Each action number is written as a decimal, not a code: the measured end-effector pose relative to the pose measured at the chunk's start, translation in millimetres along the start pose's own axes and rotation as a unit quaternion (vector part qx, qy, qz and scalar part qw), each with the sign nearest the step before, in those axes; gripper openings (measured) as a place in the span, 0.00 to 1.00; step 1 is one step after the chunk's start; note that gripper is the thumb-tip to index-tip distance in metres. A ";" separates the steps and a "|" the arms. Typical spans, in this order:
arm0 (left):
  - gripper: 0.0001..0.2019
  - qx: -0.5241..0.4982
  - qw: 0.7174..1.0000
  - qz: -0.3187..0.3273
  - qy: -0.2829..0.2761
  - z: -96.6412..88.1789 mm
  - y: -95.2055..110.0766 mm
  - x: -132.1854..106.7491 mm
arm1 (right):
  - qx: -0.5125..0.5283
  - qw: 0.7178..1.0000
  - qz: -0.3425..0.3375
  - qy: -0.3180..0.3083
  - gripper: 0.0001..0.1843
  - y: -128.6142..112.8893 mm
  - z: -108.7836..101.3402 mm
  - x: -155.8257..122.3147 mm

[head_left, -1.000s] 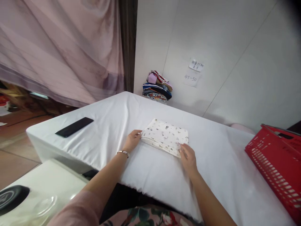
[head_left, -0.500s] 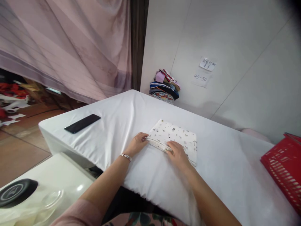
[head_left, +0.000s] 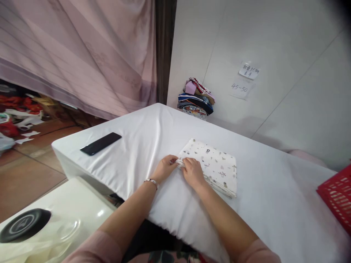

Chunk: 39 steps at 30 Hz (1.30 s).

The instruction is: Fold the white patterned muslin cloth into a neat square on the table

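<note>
A folded white cloth (head_left: 216, 160) with small grey and brown prints lies flat on the white-covered table (head_left: 263, 204). Several layers show along its near edge. My left hand (head_left: 166, 168), with a bracelet at the wrist, pinches the near left corner of the cloth between thumb and fingers. Close beside it, my right hand (head_left: 192, 171) has its fingers curled over the near edge by the same corner. Its thumb and fingertips press the layers there. The undersides of the fingers are hidden.
A black phone (head_left: 101, 143) lies on the table's left. Folded fabrics (head_left: 195, 98) are stacked against the wall at the back. A red plastic basket (head_left: 337, 193) stands at the right. A pale surface with a black round object (head_left: 25, 225) is at lower left.
My right hand has slid left along the cloth's near edge to the corner beside my left hand. The left hand still pinches that corner. The view has shifted slightly.
</note>
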<state>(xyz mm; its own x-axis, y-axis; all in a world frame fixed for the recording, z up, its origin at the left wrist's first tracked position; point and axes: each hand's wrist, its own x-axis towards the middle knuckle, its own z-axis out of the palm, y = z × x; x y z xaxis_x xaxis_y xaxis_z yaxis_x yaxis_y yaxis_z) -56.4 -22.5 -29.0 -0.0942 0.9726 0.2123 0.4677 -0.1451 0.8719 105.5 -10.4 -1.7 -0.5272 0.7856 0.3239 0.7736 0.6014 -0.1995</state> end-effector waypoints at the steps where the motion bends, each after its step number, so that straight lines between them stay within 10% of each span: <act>1: 0.09 0.007 1.000 0.000 0.002 0.2 0.7 0.1 | -0.004 1.000 0.004 0.003 0.09 -1.5 1.9 0.4; 15: 0.04 0.113 0.993 -0.004 0.027 4.5 13.9 0.7 | 0.025 0.994 0.019 0.104 0.11 -4.6 18.8 -4.9; 39: 0.11 0.147 0.989 0.006 0.028 6.2 14.0 0.7 | 0.035 0.994 0.016 0.104 0.12 1.6 25.7 -7.2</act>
<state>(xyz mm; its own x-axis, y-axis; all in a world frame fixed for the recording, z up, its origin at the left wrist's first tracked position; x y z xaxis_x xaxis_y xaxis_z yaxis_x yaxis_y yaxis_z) -44.4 -22.7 -19.3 -0.1321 0.9584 0.2529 0.7039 -0.0889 0.7047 101.5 -11.3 -28.1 -0.4125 0.7618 0.4995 0.7586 0.5908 -0.2747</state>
